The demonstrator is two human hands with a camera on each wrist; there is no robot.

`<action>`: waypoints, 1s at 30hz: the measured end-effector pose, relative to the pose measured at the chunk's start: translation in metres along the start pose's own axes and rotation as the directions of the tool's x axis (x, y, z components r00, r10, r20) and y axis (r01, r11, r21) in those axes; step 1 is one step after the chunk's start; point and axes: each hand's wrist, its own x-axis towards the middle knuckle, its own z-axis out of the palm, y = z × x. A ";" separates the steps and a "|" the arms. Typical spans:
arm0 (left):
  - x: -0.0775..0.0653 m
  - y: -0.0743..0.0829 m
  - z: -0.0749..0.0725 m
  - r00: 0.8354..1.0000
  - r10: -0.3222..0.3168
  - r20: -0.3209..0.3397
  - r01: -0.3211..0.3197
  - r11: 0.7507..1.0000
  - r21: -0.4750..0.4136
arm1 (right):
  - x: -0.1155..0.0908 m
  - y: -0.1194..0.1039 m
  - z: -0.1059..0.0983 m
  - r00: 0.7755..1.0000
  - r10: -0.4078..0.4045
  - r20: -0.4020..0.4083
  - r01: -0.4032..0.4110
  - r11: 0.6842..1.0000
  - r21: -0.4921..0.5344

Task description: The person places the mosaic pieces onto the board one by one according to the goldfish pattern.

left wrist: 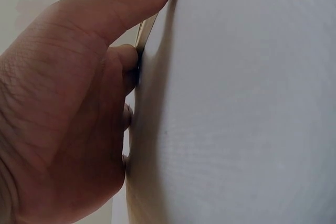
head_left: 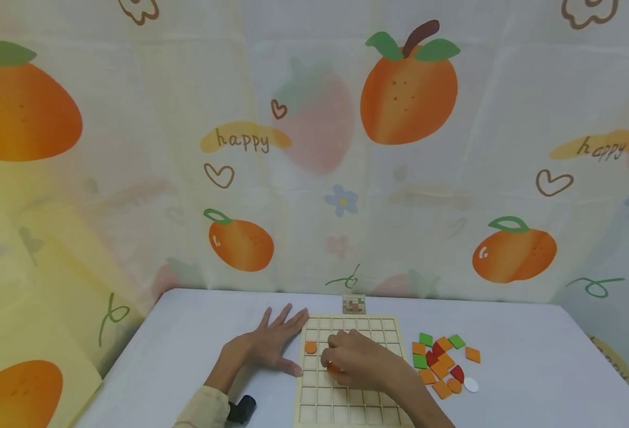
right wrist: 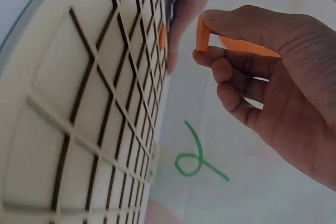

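A pale wooden grid board (head_left: 317,396) lies on the white table. My right hand (head_left: 359,362) is over its middle and pinches a thin orange tile (right wrist: 202,33) between thumb and index finger, the tile seen edge-on above the squares in the right wrist view. One orange round tile (head_left: 311,347) sits in a square of the leftmost column. With fingers spread, my left hand (head_left: 269,345) rests at the board's left edge, its thumb and index fingertips right at the rim. In the left wrist view, the left thumb (left wrist: 115,9) reaches along the board's side.
To the right of the board lies a loose heap of tiles: green squares (head_left: 420,361), orange squares (head_left: 443,390), red pieces (head_left: 456,373) and a white round one (head_left: 471,385). Behind the board is a small patterned card (head_left: 354,304). A black device (head_left: 243,410) sits by the left sleeve.
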 end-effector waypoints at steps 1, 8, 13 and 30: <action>0.000 0.000 0.000 1.000 -0.001 0.001 0.001 1.000 0.002 | 0.004 -0.002 0.002 1.000 -0.002 0.008 0.002 1.000 -0.004; 0.002 -0.001 0.001 1.000 0.008 0.006 -0.008 1.000 0.009 | 0.023 -0.015 0.016 1.000 -0.015 0.013 0.015 1.000 -0.021; 0.001 -0.001 0.002 1.000 0.013 -0.002 -0.013 1.000 0.007 | 0.030 -0.020 0.024 0.999 -0.035 -0.015 0.034 0.999 -0.040; 0.000 -0.002 0.001 1.000 0.007 -0.007 -0.007 1.000 0.005 | 0.035 -0.023 0.030 0.999 -0.022 -0.038 0.019 0.996 -0.089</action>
